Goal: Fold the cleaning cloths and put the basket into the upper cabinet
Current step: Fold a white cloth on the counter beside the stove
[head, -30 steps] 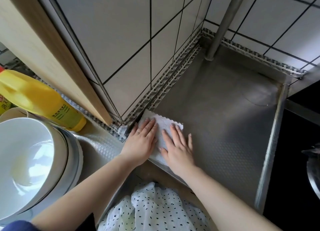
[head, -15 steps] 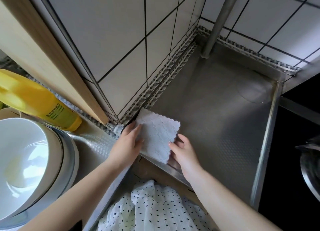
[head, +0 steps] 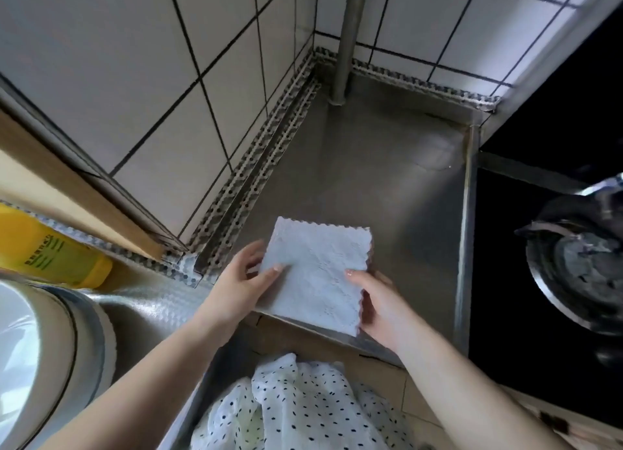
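Judging by its scalloped edges and thin layers, I took the folded cloth [head: 317,274] for light, soft and limp, best held at opposite side edges. It sat over the front lip of the steel counter [head: 387,186]. My left hand [head: 236,284] pinched its left edge, thumb on top; my right hand [head: 377,301] gripped the right edge. Left of the cloth stood a yellow bottle [head: 50,250] and stacked bowls [head: 43,358]; right of it, a wok [head: 580,264]. I saw no basket.

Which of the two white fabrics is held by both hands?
The plain white cloth with zigzag edges, gripped by the left hand and right hand; the black-dotted fabric lies lower, untouched.
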Available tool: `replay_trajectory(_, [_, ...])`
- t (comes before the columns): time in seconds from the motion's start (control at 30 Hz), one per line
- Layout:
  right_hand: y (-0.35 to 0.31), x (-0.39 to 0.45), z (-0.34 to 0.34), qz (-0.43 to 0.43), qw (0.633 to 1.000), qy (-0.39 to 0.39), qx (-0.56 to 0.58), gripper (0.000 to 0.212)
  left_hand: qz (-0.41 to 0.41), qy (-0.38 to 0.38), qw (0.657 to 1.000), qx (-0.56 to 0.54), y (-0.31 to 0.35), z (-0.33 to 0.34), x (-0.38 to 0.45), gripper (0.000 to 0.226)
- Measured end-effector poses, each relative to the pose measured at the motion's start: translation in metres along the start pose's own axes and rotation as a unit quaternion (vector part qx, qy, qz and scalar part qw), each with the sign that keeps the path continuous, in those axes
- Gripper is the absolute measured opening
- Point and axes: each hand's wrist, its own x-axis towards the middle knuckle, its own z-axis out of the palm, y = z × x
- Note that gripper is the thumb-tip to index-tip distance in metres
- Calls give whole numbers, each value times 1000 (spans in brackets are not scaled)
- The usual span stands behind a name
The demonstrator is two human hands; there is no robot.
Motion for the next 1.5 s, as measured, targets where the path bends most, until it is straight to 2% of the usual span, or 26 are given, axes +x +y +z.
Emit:
replay_trajectory(0.1, [8, -32, -33, -21, 999, 33, 10, 12, -74, -129, 985, -88, 8, 32, -6, 48])
replay_trajectory(0.17, [16, -56, -55, -31, 997, 53, 39, 15, -123, -208, 966, -87, 11, 57, -12, 44])
replay_trajectory(0.23, [28, -87, -87, -55, 992, 79, 84, 27, -148, -284, 946, -53, 12, 95, -19, 50])
replay_trajectory(0.3, [38, -108, -104, -77, 987, 87, 113, 42, -159, -326, 931, -31, 10, 118, -24, 67])
replay_trajectory(0.33, [46, -125, -122, -98, 982, 100, 125, 41, -158, -352, 923, -3, 10, 140, -31, 65])
replay_trajectory(0.43, [65, -178, -159, -151, 965, 160, 144, 31, -134, -401, 904, 67, 4, 199, -54, 40])
replay_trajectory(0.6, [112, -271, -224, -220, 929, 259, 145, 41, -133, -494, 844, 159, -18, 307, -111, 29])
replay_trajectory(0.77, [164, -348, -264, -264, 879, 324, 229, 45, -124, -549, 791, 240, -54, 392, -171, 46])
replay_trajectory(0.83, [198, -381, -278, -279, 837, 370, 291, 47, -129, -579, 752, 287, -74, 431, -207, 49])
replay_trajectory(0.9, [217, -395, -282, -282, 811, 400, 322, 42, -129, -602, 725, 310, -85, 452, -224, 46])
replay_trajectory(0.97, [243, -412, -288, -289, 773, 434, 361, 42, -133, -635, 681, 339, -100, 477, -249, 41])
replay_trajectory(1.07, [277, -432, -295, -292, 722, 462, 423, 53, -138, -667, 624, 384, -123, 513, -283, 40])
replay_trajectory(1.13, [292, -441, -298, -298, 690, 477, 455, 53, -140, -683, 590, 407, -135, 534, -302, 41])
replay_trajectory(1.17, [302, -448, -302, -305, 666, 489, 474, 52, -143, -694, 562, 426, -145, 549, -315, 41])
replay_trajectory(1.27, [315, -461, -311, -321, 611, 512, 512, 43, -147, -712, 510, 460, -163, 584, -343, 41])
replay_trajectory(1.4, [328, -479, -330, -327, 538, 554, 545, 42, -138, -735, 431, 505, -186, 634, -381, 53])
replay_trajectory(1.5, [335, -495, -355, -343, 488, 575, 559, 49, -123, -763, 358, 524, -206, 682, -418, 40])
